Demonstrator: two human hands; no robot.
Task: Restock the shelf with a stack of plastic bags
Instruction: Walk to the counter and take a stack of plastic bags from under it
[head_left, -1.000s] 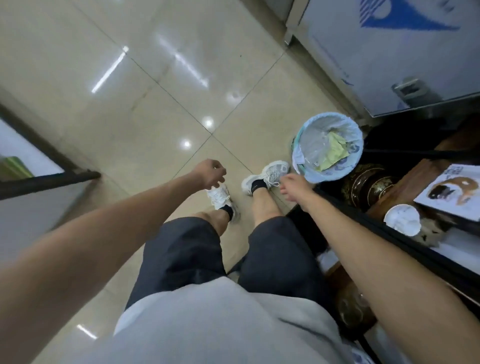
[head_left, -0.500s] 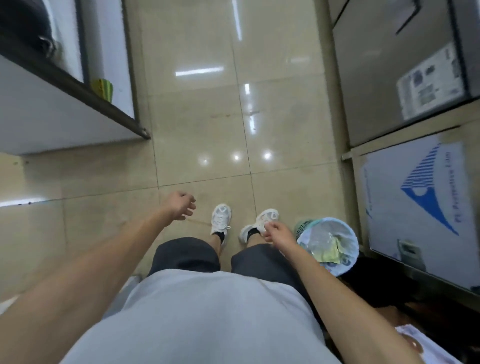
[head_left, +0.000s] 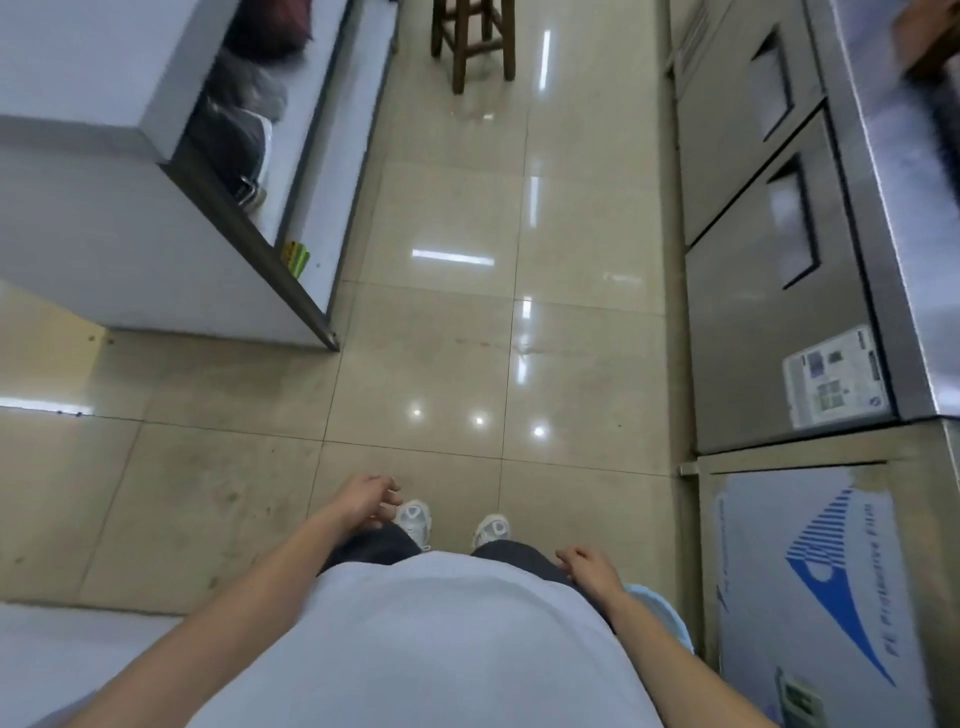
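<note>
I look straight down an aisle at my own body and feet. My left hand (head_left: 366, 498) hangs in front of my left thigh with loosely curled fingers and holds nothing. My right hand (head_left: 589, 565) rests by my right hip, fingers slightly apart, also holding nothing. No stack of plastic bags is in view. A white counter (head_left: 104, 218) on the left has an open shelf (head_left: 306, 156) under it, with dark and grey bundles (head_left: 244, 98) lying inside.
Steel fridge doors (head_left: 753, 260) line the right side, with a white cabinet bearing a blue logo (head_left: 810, 582) nearer me. A blue-rimmed bin (head_left: 660, 608) peeks out behind my right arm. A wooden stool (head_left: 470, 36) stands at the aisle's far end on the tiled floor (head_left: 441, 338).
The view has swung up from the bin and my feet to the aisle ahead. Both hands have drawn back toward my body, and the bin has dropped nearly out of sight.
</note>
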